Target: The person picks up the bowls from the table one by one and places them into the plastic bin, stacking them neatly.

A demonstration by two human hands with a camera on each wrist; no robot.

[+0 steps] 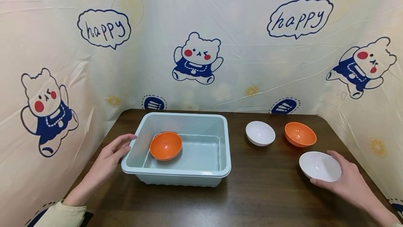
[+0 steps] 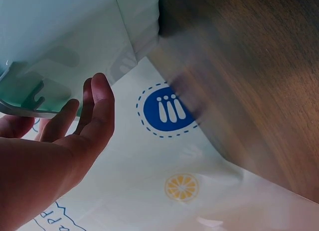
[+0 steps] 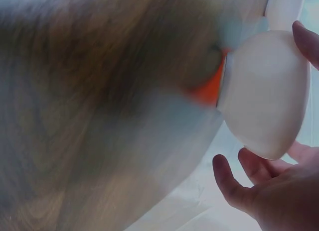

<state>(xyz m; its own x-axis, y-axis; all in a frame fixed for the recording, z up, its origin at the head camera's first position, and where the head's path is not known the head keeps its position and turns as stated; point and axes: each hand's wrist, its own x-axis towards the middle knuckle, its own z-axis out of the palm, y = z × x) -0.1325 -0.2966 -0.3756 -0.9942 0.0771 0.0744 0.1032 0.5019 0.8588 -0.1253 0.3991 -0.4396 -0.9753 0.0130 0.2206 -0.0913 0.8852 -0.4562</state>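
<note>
A white bowl [image 1: 320, 166] is tilted in my right hand [image 1: 351, 178], which grips its rim with the thumb on the near side and fingers at the far side. In the right wrist view the bowl's pale outside [image 3: 266, 94] shows between thumb and fingertips. My left hand [image 1: 110, 153] holds the left rim of a light blue plastic basin [image 1: 176, 172]. Seen from the left wrist, bent fingers [image 2: 102, 91] lie under that rim by the outer wall. Inside the basin, at its left, sits an orange bowl [image 1: 165, 146].
Another white bowl [image 1: 260, 133] and a second orange bowl [image 1: 300, 134] stand right of the basin on the dark wooden table [image 1: 258, 192]. A printed cloth [image 1: 239, 59] with bears and "happy" bubbles hangs behind and along both sides.
</note>
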